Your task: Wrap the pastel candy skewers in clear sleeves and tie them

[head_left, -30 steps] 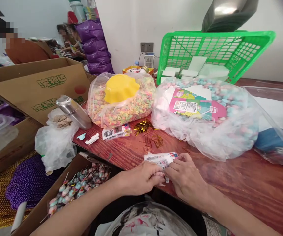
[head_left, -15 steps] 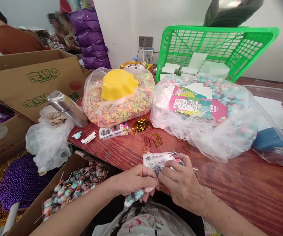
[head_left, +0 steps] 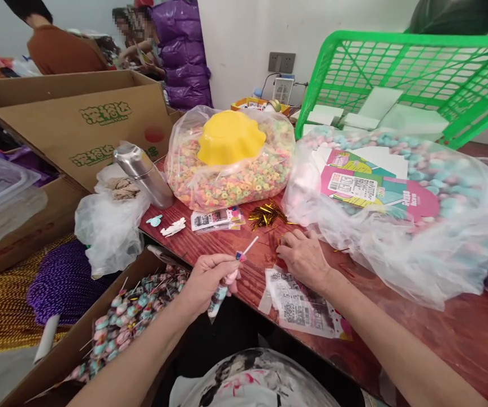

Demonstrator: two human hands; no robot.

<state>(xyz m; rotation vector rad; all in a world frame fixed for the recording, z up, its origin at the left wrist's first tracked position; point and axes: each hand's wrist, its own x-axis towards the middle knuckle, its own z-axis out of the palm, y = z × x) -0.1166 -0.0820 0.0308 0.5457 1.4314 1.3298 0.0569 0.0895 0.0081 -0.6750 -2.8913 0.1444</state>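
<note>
My left hand is closed round a wrapped marshmallow candy skewer. Its white stick pokes up past the thumb, and the clear wrapper is gathered at the stick. On the tabletop, my right hand reaches in with curled fingers beside a few scattered gold twist ties; what its fingertips pinch, if anything, is hidden. A thicker pile of gold twist ties lies just beyond. Printed clear wrappers rest at the table's near edge, partly below my right forearm.
A bag of ring candies with a yellow bowl on top stands behind. To its right are a bag of marshmallows and a green basket. A steel flask stands left, above a box of wrapped skewers.
My hands have parted. The left keeps the candy skewer and has moved left and up; the right has left the wrappers for the twist ties. The view has shifted left.
</note>
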